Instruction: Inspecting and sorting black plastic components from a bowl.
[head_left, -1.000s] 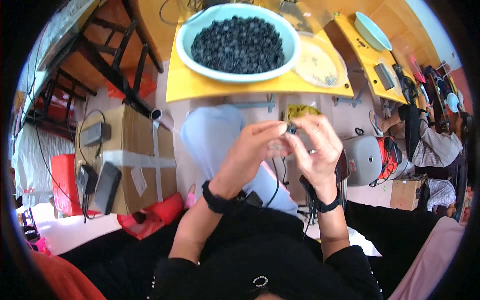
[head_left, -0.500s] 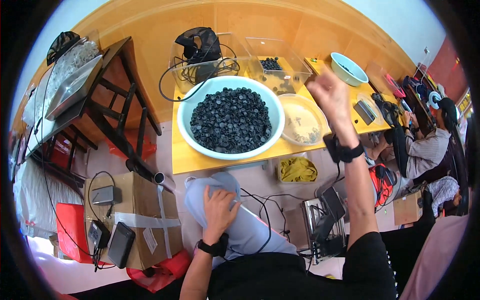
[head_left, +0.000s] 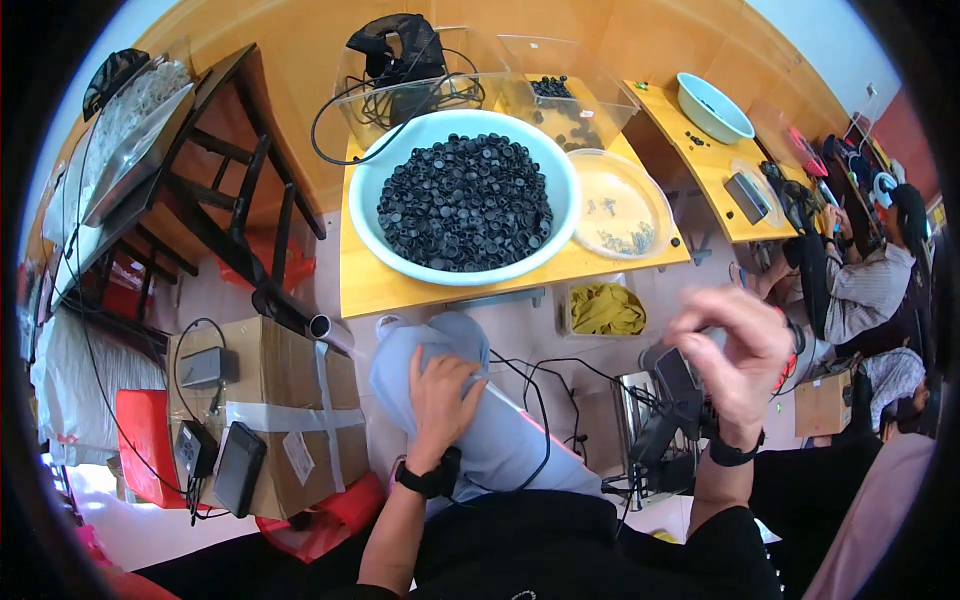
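Note:
My left hand [head_left: 440, 393] rests on my knee, clad in grey-blue trousers [head_left: 520, 440], fingers spread over the cloth and holding nothing. My right hand [head_left: 738, 350] hangs in the air below the table's right corner. Its fingers are curled, with a gap to the thumb, and I see nothing between them. On the yellow table [head_left: 400, 295] stands a pale blue basin [head_left: 365, 235] heaped with small round black caps [head_left: 465, 205]. Right of it, a round shallow clear tray [head_left: 630, 185] holds a few small metal pieces [head_left: 628, 240]. One black cap [head_left: 676, 242] sits at the table's corner.
Clear bins [head_left: 500, 95] with cables and black parts stand behind the basin. A taped carton [head_left: 310, 400] is at my left, a yellow-cloth box [head_left: 606, 308] below the table. At right, another table [head_left: 735, 180] bears a second basin [head_left: 715, 108]; a person [head_left: 865, 280] sits there.
My right hand has come down and back, from above the table's right side to beside my lap. My left hand stays on the knee. The view has tilted downward slightly.

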